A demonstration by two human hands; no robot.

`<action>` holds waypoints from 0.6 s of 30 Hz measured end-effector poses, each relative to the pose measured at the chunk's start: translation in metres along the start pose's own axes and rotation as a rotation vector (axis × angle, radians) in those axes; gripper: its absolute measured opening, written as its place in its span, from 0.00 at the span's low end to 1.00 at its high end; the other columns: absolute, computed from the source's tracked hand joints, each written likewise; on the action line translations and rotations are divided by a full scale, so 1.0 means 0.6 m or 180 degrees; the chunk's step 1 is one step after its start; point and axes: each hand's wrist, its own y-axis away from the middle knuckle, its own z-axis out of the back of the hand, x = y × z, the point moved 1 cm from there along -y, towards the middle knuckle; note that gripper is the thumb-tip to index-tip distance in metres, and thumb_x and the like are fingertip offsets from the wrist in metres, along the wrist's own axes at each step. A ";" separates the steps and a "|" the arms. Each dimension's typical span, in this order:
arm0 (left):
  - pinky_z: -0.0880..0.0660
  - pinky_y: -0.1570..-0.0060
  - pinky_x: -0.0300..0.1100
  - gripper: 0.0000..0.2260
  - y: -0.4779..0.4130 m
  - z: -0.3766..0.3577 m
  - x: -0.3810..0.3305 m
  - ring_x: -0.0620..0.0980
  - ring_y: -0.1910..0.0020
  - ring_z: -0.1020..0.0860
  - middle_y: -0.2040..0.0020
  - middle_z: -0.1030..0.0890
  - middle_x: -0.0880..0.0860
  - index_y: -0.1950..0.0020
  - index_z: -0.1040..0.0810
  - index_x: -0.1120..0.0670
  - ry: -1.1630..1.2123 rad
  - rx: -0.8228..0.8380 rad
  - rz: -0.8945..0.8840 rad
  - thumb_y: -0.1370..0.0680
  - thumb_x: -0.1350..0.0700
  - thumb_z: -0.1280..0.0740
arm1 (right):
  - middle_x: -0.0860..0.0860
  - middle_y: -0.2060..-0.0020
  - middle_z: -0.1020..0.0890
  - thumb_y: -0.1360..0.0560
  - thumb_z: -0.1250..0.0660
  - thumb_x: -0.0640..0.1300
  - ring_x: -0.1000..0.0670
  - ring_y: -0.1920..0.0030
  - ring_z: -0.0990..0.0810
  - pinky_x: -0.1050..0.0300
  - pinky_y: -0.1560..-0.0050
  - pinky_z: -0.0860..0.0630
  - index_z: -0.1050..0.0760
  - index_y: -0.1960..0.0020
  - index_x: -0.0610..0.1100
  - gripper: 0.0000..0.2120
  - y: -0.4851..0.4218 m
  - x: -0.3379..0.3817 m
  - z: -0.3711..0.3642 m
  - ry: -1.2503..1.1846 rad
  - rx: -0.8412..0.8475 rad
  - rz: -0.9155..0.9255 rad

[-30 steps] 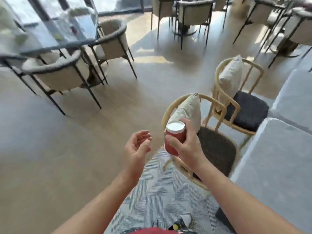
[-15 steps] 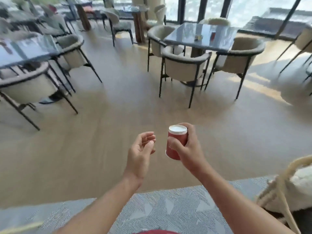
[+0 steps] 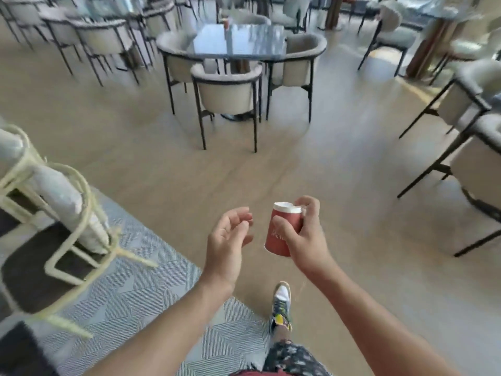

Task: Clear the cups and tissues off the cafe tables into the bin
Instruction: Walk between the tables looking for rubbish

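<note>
Right hand: here it is, low in the middle of the view. The right hand (image 3: 305, 240) is wrapped round the red cup (image 3: 280, 234), thumb across the near side, fingers curled round the far side and over the top edge.
Red cup: carried in the air above the floor (image 3: 189, 172), tipped a little, its white end (image 3: 283, 206) uppermost, with pale lettering on the side too blurred to read.
Left hand: the left hand (image 3: 227, 240) hangs just beside the cup without touching it, palm turned toward it, fingers loosely bent, nothing in it.
Bench: straight ahead and well apart from the hands stands a dark glossy bench (image 3: 238, 39), with pale upholstered chairs on black legs round it, the nearest chair (image 3: 227, 90) backing onto us.
On the bench: something small and reddish (image 3: 226, 23) near the far edge, too blurred to name.
Left side: a cream cane chair (image 3: 81, 202) with a pale cushion (image 3: 59, 196) leaning inside it, standing on a grey patterned rug (image 3: 130, 280).
Below: one shoe (image 3: 282, 308) on the floor, just past the rug's edge.
Room: more chairs and benches all round, smeared by blur.
</note>
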 end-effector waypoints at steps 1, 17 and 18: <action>0.21 0.45 0.50 0.10 -0.032 0.008 -0.003 0.51 0.43 0.19 0.48 0.15 0.49 0.43 0.18 0.52 -0.0003 -0.0131 -0.0042 0.23 0.56 0.34 | 0.54 0.56 0.22 0.29 0.30 0.57 0.60 0.61 0.21 0.57 0.58 0.18 0.37 0.44 0.56 0.20 -0.038 0.001 -0.020 -0.0028 0.0136 0.0010; 0.23 0.40 0.56 0.09 -0.493 0.069 -0.106 0.49 0.43 0.17 0.47 0.14 0.50 0.45 0.17 0.49 0.0000 -0.1793 -0.0351 0.23 0.58 0.33 | 0.54 0.57 0.24 0.25 0.30 0.52 0.61 0.62 0.24 0.52 0.55 0.21 0.37 0.48 0.57 0.16 -0.598 0.058 -0.278 -0.0236 0.1610 0.0322; 0.23 0.40 0.57 0.09 -0.516 0.080 -0.109 0.50 0.42 0.17 0.46 0.15 0.50 0.44 0.17 0.50 0.0036 -0.1876 -0.0362 0.21 0.60 0.33 | 0.55 0.57 0.24 0.26 0.31 0.54 0.61 0.62 0.24 0.51 0.54 0.21 0.37 0.48 0.57 0.16 -0.621 0.062 -0.297 -0.0231 0.1684 0.0313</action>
